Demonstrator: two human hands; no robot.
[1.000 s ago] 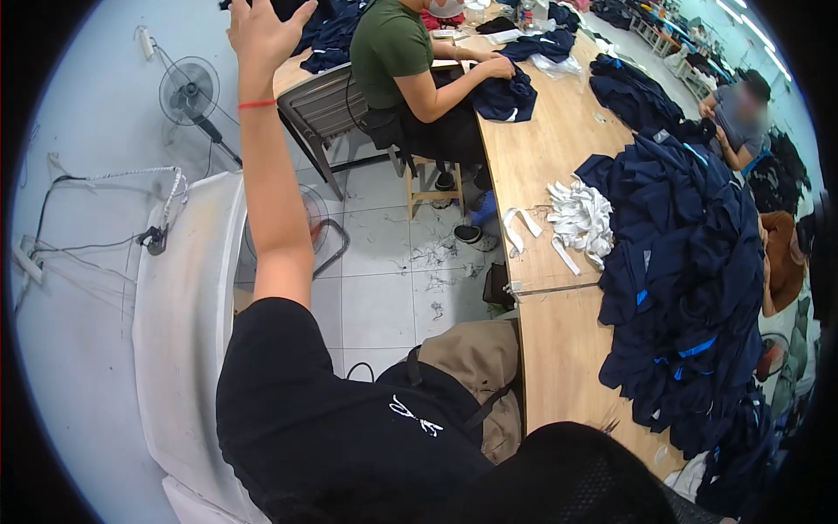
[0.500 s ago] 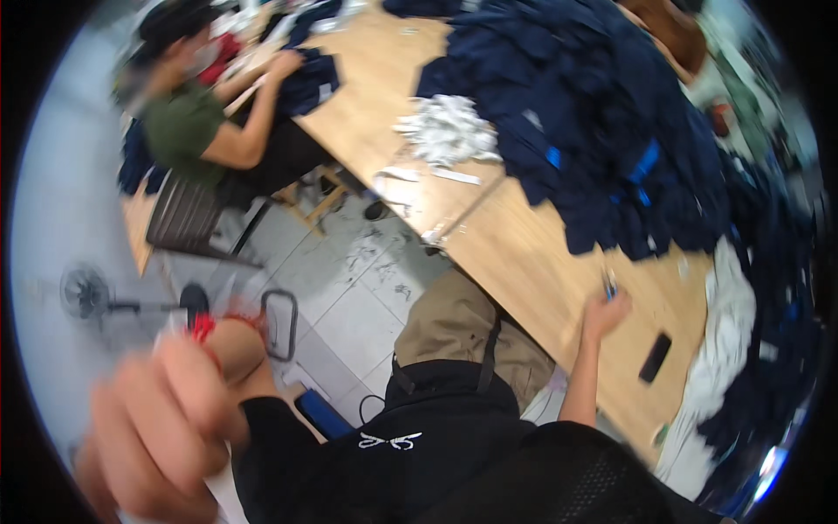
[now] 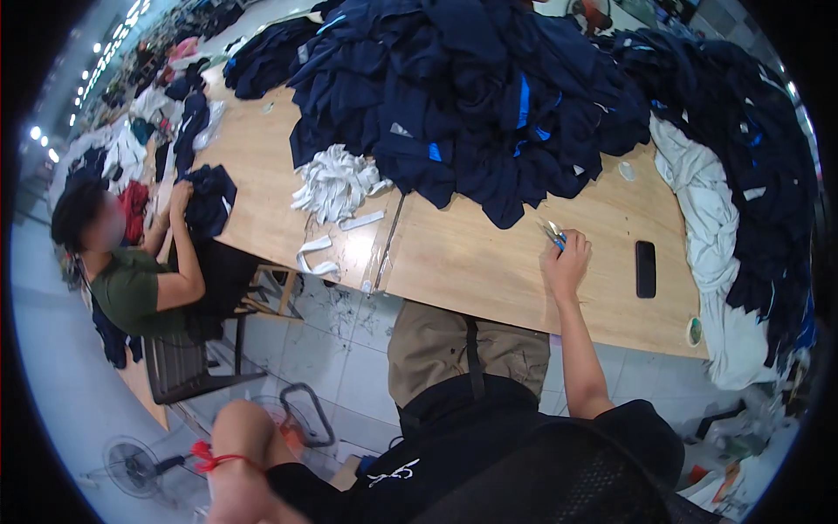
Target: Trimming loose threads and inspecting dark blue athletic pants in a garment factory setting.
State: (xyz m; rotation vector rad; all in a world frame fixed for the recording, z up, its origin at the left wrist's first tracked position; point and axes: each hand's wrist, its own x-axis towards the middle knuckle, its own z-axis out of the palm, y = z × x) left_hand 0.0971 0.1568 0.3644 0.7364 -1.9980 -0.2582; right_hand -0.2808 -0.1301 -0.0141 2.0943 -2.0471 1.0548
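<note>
On the wooden table [image 3: 480,271], my right hand [image 3: 571,262] is closed round a small pair of thread snips [image 3: 556,236] with blue on the handle. Their metal tips point toward the edge of a big heap of navy garments [image 3: 454,105]. My left hand [image 3: 240,499] is raised near the lower left edge, by my body and away from the table. A red string bracelet [image 3: 209,458] circles its wrist. The fingers of that hand are cut off or hidden, so I cannot see whether it holds anything.
White fabric strips [image 3: 332,185] lie left of the heap. A black phone [image 3: 645,269] rests right of my hand. White cloth [image 3: 698,218] and more navy garments [image 3: 759,175] border the right side. A co-worker [image 3: 144,279] sits at left handling dark cloth; a fan [image 3: 131,467] stands behind.
My view has swung, bringing more of the table and room into sight. My left hand has dropped from in front of the camera toward the lower edge. My right hand still grips the snips.
</note>
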